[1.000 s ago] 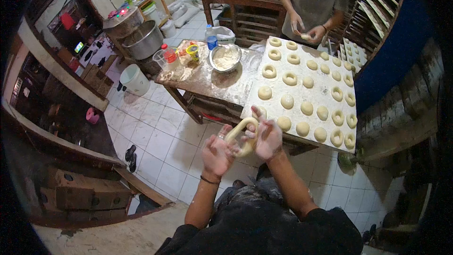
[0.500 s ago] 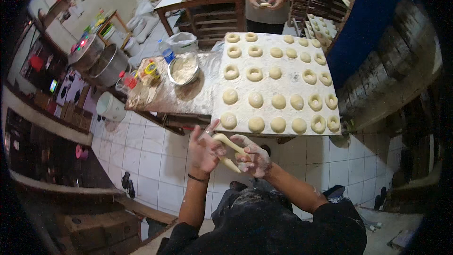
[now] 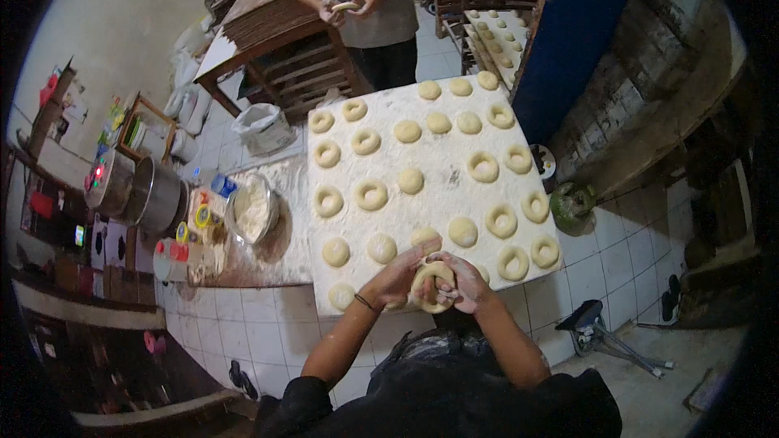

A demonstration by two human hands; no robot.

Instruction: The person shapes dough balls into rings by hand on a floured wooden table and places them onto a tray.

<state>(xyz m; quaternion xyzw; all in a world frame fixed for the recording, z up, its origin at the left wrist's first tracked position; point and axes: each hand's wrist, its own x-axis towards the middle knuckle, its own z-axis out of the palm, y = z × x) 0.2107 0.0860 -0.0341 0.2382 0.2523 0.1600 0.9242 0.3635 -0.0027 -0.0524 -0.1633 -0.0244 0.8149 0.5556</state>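
A floured dough ring (image 3: pixel 419 284) is held in both my hands at the near edge of a flour-dusted board (image 3: pixel 438 203). On its left side, my left hand (image 3: pixel 399 272) closes around it. My right hand (image 3: pixel 466 282) grips the opposite side, and some fingers show through the hole. Several round dough balls (image 3: pixel 381 248) and dough rings (image 3: pixel 371 194) lie in rows on the board. My hands and the ring partly cover the dough balls in the nearest rows.
Left of the board, a metal bowl of flour (image 3: pixel 253 207) sits on a floured table (image 3: pixel 284 264) beside jars. Across the board, another person (image 3: pixel 357 4) holds a piece of dough. A green gas cylinder (image 3: pixel 572 204) stands at the right, and a folded stool (image 3: pixel 600 328) is on the floor.
My hands and the dough ring have come over the near edge of the board. The dough, earlier stretched long between my hands, now appears as a rounder ring. The view has shifted.
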